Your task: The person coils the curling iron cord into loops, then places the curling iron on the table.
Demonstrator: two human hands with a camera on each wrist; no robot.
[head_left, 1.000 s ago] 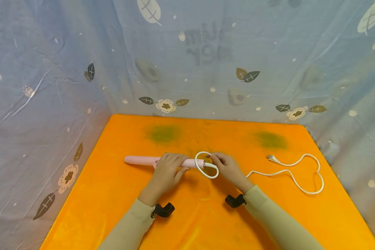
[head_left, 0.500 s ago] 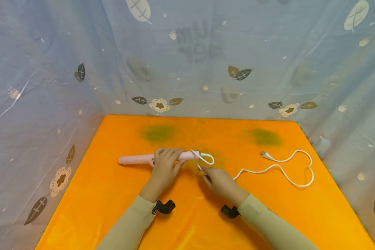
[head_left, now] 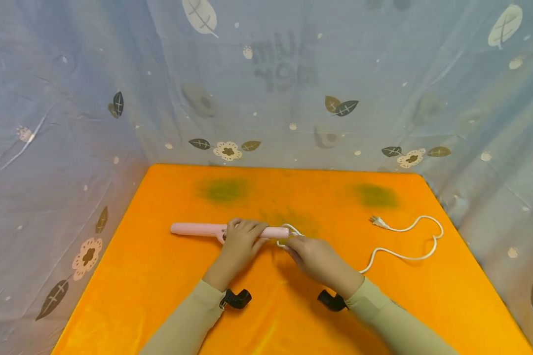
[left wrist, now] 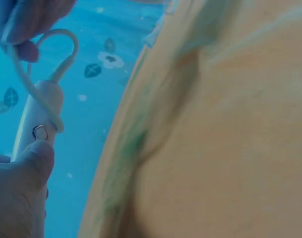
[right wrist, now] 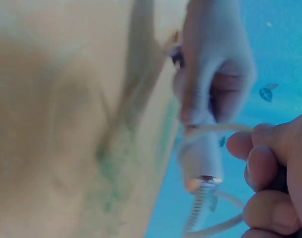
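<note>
My left hand [head_left: 240, 241] grips a pink curling iron [head_left: 195, 229] round its handle, above the table. The barrel points left and the cord end points right. In the left wrist view, the thumb lies just below a ringed button [left wrist: 40, 132] on the handle [left wrist: 48, 96]. My right hand [head_left: 317, 259], near the handle's cord end, pinches the white cord [right wrist: 223, 127] between thumb and fingers. The cord leaves the handle through a ribbed sleeve [right wrist: 196, 210], bends back and crosses over the handle. Part of that turn is hidden behind the right hand in the head view.
The rest of the cord [head_left: 401, 257] lies in a curve on the orange table cover [head_left: 266, 315], with its two-pin plug [head_left: 377, 222] at the right. A patterned curtain [head_left: 275, 98] hangs behind and beside the table. Black wrist mounts [head_left: 237, 299] stick out at both sleeves.
The cord loop at the handle's end has been drawn tighter across the handle. My right hand has moved nearer the body, and the cord on the table has shifted. The left hand keeps its grip.
</note>
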